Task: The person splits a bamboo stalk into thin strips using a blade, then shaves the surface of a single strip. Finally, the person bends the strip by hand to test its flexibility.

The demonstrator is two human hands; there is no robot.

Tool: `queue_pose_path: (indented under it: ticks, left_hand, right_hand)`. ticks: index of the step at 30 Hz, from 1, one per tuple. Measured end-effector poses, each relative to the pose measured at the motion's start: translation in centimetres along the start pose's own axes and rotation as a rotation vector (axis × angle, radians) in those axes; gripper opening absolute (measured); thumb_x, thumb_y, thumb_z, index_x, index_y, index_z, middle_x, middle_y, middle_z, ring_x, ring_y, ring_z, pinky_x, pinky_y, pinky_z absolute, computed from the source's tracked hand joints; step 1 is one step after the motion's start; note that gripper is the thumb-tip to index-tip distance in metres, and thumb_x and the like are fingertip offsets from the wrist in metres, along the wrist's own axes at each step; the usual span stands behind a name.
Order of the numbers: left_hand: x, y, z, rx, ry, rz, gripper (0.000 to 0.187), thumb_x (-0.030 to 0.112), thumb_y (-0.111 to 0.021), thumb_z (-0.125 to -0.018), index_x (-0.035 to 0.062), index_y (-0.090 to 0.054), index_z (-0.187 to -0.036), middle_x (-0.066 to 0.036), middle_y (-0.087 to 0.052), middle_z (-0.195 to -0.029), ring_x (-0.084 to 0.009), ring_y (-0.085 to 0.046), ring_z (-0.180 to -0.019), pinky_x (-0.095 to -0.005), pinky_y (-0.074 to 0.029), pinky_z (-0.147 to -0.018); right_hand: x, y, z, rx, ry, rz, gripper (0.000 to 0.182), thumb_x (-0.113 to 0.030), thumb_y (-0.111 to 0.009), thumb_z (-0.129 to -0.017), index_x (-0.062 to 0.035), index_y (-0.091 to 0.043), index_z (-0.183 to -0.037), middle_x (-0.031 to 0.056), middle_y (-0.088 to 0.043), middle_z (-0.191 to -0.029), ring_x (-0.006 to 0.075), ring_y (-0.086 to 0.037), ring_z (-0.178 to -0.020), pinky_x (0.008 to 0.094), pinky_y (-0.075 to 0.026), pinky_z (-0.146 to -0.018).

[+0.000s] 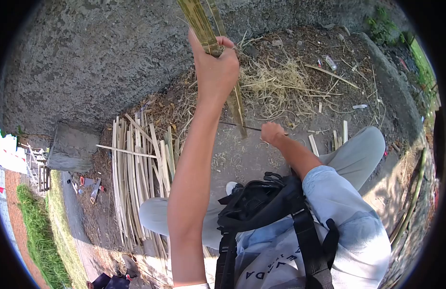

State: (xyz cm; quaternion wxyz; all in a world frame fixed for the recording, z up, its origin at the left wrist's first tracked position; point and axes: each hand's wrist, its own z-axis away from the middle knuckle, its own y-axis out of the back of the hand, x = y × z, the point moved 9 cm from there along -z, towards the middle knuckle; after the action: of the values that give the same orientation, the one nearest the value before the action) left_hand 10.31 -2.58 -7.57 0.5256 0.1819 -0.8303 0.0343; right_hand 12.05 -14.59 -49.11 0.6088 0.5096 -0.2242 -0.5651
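My left hand (pixel 217 65) is raised at the top centre, its fingers wrapped round a greenish-brown bamboo piece (pixel 199 23) that runs out of the top of the view. A longer bamboo strip (pixel 236 113) slants down behind that hand, its lower end near the ground. To its right, my right hand (pixel 272 132) is closed in a fist on a tool with a thin dark blade (pixel 253 128). The blade extends left across the strip's lower end. Whether it touches the strip cannot be told.
Many split bamboo strips (pixel 131 168) lie at the left beside a concrete block (pixel 73 147). Curly shavings (pixel 273 84) lie ahead, below a rough wall (pixel 107 58). A hand saw (pixel 95 190) is at far left, a plastic bottle (pixel 330 63) upper right.
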Motion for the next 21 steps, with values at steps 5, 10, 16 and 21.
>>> queue_pose_path:
  ticks: [5, 10, 16, 21]
  left_hand:
    - [-1.8, 2.6, -1.4, 0.028, 0.109, 0.112, 0.058, -0.005, -0.045, -0.085, 0.0070, -0.021, -0.137, -0.014, -0.054, -0.107, -0.0088, -0.043, -0.048, -0.0263, -0.034, -0.042]
    - [-1.9, 3.2, -1.3, 0.004, 0.124, 0.208, 0.053, -0.005, -0.043, -0.084, 0.0061, -0.025, -0.132, -0.014, -0.054, -0.110, -0.0084, -0.038, -0.047, -0.0248, -0.030, -0.041]
    - [-2.0, 3.4, -0.7, -0.049, 0.115, 0.287, 0.055, -0.005, -0.043, -0.080, 0.0066, -0.027, -0.132, -0.015, -0.054, -0.114, -0.0074, -0.035, -0.047, -0.0240, -0.027, -0.040]
    - [-1.8, 2.5, -0.6, -0.081, 0.107, 0.274, 0.059, -0.006, -0.043, -0.079, 0.0039, -0.025, -0.134, -0.016, -0.055, -0.113, -0.0069, -0.034, -0.046, -0.0241, -0.025, -0.039]
  right_hand:
    - [-1.6, -3.1, 0.5, -0.105, 0.005, -0.182, 0.027, -0.017, -0.057, -0.082, 0.0038, -0.072, -0.093, 0.0238, -0.071, -0.097, 0.0375, -0.070, -0.093, 0.0448, -0.056, -0.081]
    - [-2.1, -5.1, 2.4, -0.245, -0.224, -0.641, 0.035, -0.027, -0.060, -0.086, 0.0072, -0.069, -0.086, 0.0273, -0.069, -0.080, 0.0422, -0.069, -0.074, 0.0480, -0.056, -0.073]
    - [-6.4, 1.5, 2.1, 0.215, 0.048, -0.695, 0.037, -0.028, -0.060, -0.085, 0.0088, -0.069, -0.084, 0.0271, -0.068, -0.078, 0.0468, -0.067, -0.077, 0.0511, -0.054, -0.076]
    - [-3.0, -4.3, 0.0, 0.060, -0.033, -0.543, 0.031, -0.025, -0.060, -0.083, 0.0023, -0.072, -0.089, 0.0263, -0.069, -0.092, 0.0438, -0.068, -0.087, 0.0487, -0.054, -0.082]
